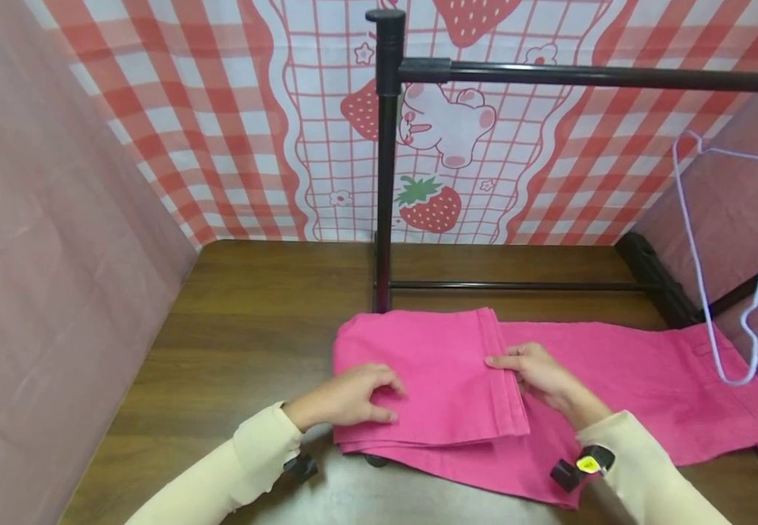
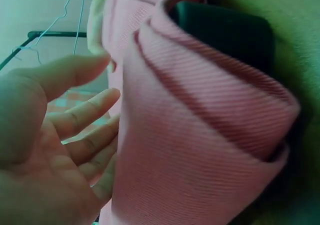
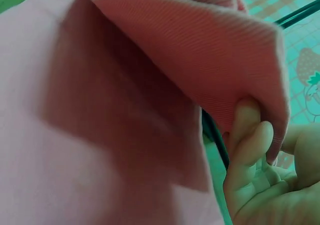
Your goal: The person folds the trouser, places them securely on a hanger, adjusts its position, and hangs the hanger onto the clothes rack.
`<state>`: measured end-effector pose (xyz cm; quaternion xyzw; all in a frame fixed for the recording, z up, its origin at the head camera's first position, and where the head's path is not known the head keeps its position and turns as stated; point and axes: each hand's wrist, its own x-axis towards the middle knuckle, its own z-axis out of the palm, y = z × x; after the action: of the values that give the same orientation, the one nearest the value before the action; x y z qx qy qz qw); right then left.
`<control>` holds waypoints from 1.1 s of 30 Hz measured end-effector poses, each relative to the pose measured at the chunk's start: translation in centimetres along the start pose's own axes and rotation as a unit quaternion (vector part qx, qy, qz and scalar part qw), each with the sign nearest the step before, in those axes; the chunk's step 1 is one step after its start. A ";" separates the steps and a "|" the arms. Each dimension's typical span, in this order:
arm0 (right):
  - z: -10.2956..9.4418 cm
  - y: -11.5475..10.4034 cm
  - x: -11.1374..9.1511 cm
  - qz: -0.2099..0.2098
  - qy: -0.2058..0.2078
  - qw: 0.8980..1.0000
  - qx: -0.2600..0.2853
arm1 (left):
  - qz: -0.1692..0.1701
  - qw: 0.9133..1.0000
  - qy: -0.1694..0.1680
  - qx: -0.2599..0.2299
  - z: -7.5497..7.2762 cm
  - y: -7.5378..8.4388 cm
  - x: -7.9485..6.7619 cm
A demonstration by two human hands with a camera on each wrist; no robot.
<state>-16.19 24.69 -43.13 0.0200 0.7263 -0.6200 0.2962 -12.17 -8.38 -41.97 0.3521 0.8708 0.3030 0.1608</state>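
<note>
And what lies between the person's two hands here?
In the head view, only the folded-over part of the pink garment lies between the left hand and the right hand, which pinches its edge.

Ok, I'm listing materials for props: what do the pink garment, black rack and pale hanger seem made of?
Pink garment: matte woven cloth, perhaps cotton twill; fine ribs show in the wrist views.
Black rack: glossy tubes, probably coated metal, given the highlights along them.
Pale hanger: smooth, perhaps plastic-coated wire, judging by its thin, bent outline.
</note>
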 end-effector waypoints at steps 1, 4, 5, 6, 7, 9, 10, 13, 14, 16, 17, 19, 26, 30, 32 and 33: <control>0.0 -0.2 -0.1 -0.002 -0.002 1.000 0.006 | 0.000 1.000 -0.004 0.014 0.1 0.1 -0.2; 0.0 -0.7 -0.3 -0.005 -0.013 0.999 0.029 | -0.001 0.999 -0.013 0.048 0.6 0.4 -0.7; 0.0 -0.8 -0.4 -0.006 -0.015 0.999 0.036 | -0.003 0.998 -0.013 0.059 0.8 0.5 -0.8; 0.1 -1.0 -0.5 -0.010 -0.018 0.999 0.043 | -0.004 0.998 -0.011 0.068 1.0 0.7 -1.0; 0.1 -1.1 -0.6 -0.014 -0.020 0.998 0.050 | -0.005 0.997 -0.009 0.079 1.3 0.9 -1.1; 0.4 -1.5 -0.9 -0.017 -0.017 0.998 0.063 | 0.001 0.995 0.004 0.097 1.8 1.4 -1.2; 0.5 -1.7 -1.0 -0.021 -0.015 0.997 0.068 | 0.006 0.994 0.013 0.105 2.1 1.6 -1.3; 1.1 -2.5 -1.3 -0.036 -0.013 0.996 0.085 | 0.012 0.989 0.042 0.144 2.8 2.0 -1.3; 1.3 -2.7 -1.3 -0.041 -0.014 0.995 0.090 | 0.010 0.987 0.051 0.154 3.0 2.1 -1.3; 1.7 -3.2 -1.4 -0.049 -0.019 0.994 0.098 | 0.001 0.983 0.065 0.173 3.3 2.2 -1.3; 1.8 -3.4 -1.4 -0.051 -0.022 0.993 0.101 | -0.004 0.981 0.069 0.183 3.5 2.3 -1.3; 1.9 -3.5 -1.3 -0.050 -0.027 0.993 0.101 | -0.007 0.976 0.075 0.204 3.7 2.3 -1.3; 1.7 -2.6 -1.2 -0.043 -0.031 0.992 0.113 | 0.000 0.943 0.123 0.309 5.1 2.5 -1.4; 1.9 -3.1 -1.5 -0.059 -0.050 0.988 0.134 | 0.010 0.929 0.147 0.341 5.2 2.6 -1.2; 1.9 -3.4 -1.6 -0.068 -0.062 0.985 0.143 | 0.022 0.922 0.161 0.352 5.1 2.5 -1.2; 1.9 -3.5 -1.7 -0.073 -0.066 0.984 0.148 | 0.027 0.918 0.168 0.357 5.0 2.4 -1.1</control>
<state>-15.38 22.76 -39.35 -0.0302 0.6049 -0.7404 0.2914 -7.70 -5.77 -44.16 0.3537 0.9254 0.0306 -0.1327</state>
